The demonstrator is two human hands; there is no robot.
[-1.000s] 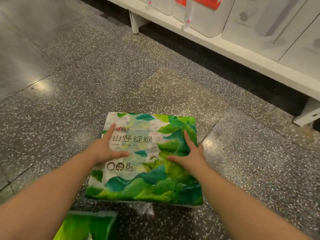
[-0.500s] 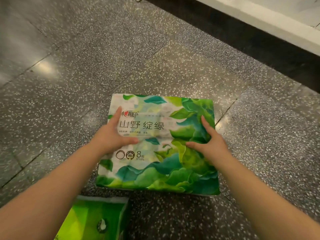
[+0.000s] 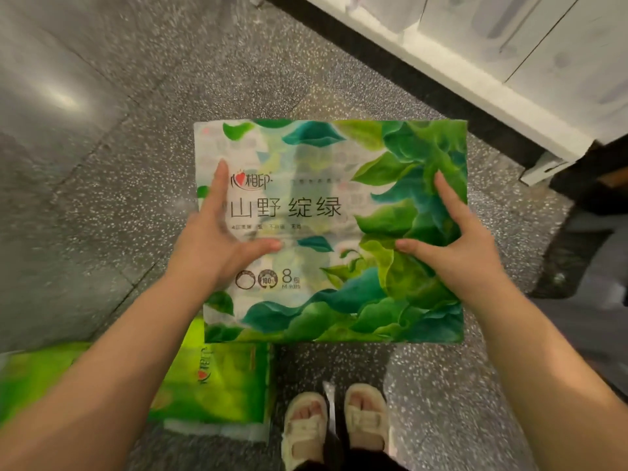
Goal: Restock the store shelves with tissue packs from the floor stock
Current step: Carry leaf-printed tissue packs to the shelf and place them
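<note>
Raised clear of the floor [image 3: 102, 164] since a second ago, tissue pack [image 3: 326, 232] now carried at waist height above sandalled feet [image 3: 334, 426], newly in view. Clamped between left hand [image 3: 210, 246] and right hand [image 3: 465, 246]: thumbs pressed flat across the printed face, fingers wrapped around the side edges and hidden behind. Lower left, partly under the left forearm, second green pack [image 3: 217, 382] lying on the floor, untouched. Beyond the carried pack, speckled tiles, then white shelf [image 3: 475, 76] at upper right, stocked with pale boxes [image 3: 560, 45]. Restocking apparently at an early stage: one pack lifted, not yet shelved; at least one more waiting below.
</note>
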